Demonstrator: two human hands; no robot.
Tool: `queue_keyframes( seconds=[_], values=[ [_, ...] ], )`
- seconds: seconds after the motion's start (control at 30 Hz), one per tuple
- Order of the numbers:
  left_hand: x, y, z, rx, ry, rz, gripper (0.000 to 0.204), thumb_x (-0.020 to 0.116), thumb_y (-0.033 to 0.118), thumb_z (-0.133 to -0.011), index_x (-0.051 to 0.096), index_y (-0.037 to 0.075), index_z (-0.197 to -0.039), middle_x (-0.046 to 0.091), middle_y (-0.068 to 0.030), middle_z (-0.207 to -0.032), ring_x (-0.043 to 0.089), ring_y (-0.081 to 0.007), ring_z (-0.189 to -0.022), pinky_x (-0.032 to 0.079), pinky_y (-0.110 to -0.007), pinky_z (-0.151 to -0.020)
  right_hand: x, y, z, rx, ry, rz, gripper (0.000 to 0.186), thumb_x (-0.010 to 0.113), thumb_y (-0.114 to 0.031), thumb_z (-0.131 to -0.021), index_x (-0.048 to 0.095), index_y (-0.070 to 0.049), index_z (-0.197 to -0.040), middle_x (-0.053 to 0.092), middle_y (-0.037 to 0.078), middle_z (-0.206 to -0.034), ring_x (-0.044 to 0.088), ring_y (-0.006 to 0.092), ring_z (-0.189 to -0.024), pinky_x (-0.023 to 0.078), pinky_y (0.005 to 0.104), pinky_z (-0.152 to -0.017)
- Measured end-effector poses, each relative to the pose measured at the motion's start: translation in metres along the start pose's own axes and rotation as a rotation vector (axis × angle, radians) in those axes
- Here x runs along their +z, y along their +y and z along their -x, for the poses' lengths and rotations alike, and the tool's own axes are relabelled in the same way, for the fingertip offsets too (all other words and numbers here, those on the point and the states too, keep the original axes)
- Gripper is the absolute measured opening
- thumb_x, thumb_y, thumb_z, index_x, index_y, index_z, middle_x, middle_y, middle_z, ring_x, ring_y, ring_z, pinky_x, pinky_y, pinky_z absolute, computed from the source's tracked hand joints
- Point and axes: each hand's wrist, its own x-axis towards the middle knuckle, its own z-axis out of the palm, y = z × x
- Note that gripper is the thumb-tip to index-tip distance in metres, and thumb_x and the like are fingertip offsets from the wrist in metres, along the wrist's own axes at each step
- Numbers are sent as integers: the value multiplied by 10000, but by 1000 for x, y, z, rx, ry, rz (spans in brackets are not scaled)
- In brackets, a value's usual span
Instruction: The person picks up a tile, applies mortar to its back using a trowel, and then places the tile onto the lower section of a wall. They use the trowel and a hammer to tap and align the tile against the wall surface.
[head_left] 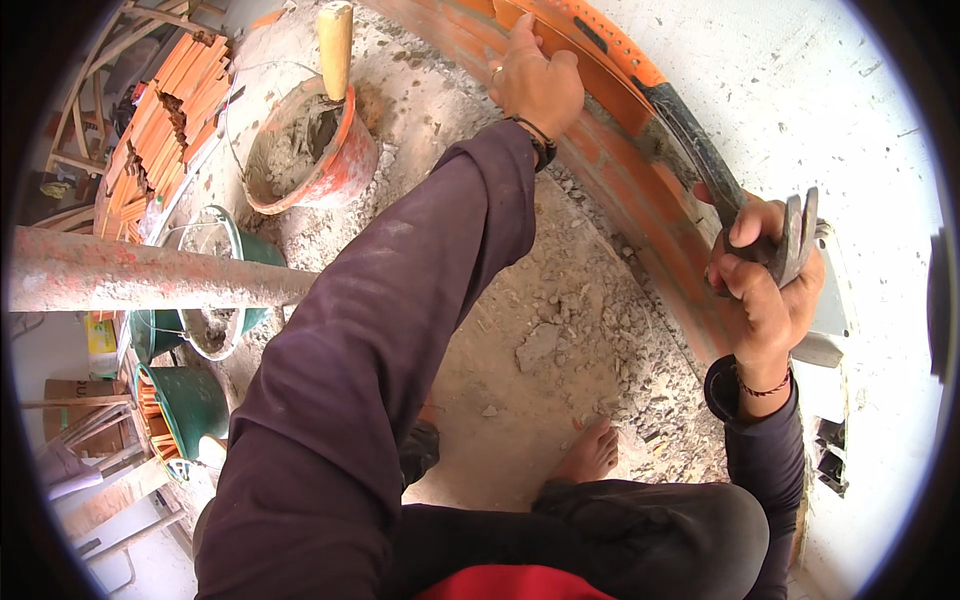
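Note:
My left hand (540, 85) reaches far forward, index finger stretched out against the orange brick (600, 85) atop a low brick row; its palm side is hidden. On the right, my right hand (770, 285) is closed round the dark metal head of a claw hammer (690, 125). Two claw prongs stick up beside its thumb. The hammer's black and orange handle, dotted with small marks, slants away to the upper left along the bricks. A thin bracelet circles each wrist.
A pale wall (860, 150) borders the bricks at right, with a grey box beside my right hand. A mortar bucket (350, 160) holds a wooden-handled tool. Green buckets (195, 400), a rough pole (150, 270) and stacked bricks (190, 80) stand left. Rubble covers the floor near my bare foot (590, 455).

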Motion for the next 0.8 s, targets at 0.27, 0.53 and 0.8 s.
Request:
queue_keyframes(
  seconds=[0.27,0.53,0.8],
  values=[
    [-1,-94,-49,318,123,-284,588,557,146,-892,346,-3,-1420,535,-256,-1310,513,-399,-1229,403,-460,-1025,13,2,3,54,0,-69,249,506,39,-649,588,35,-884,562,56,-828,521,110,-649,423,245,-626],
    [-9,-12,-11,222,14,-17,605,550,131,-878,338,1,-1430,536,-262,-1304,515,-384,-1225,407,-463,-1019,-5,6,7,29,7,40,252,496,38,-644,582,47,-881,554,55,-824,530,130,-635,459,267,-671],
    [-16,-12,-11,367,-11,-160,564,522,189,-890,392,16,-1411,541,-267,-1303,509,-417,-1210,338,-497,-1070,-20,-6,36,-25,7,-215,238,559,-5,-693,542,-72,-920,557,416,-1186,572,182,-616,476,264,-598]
  ],
)
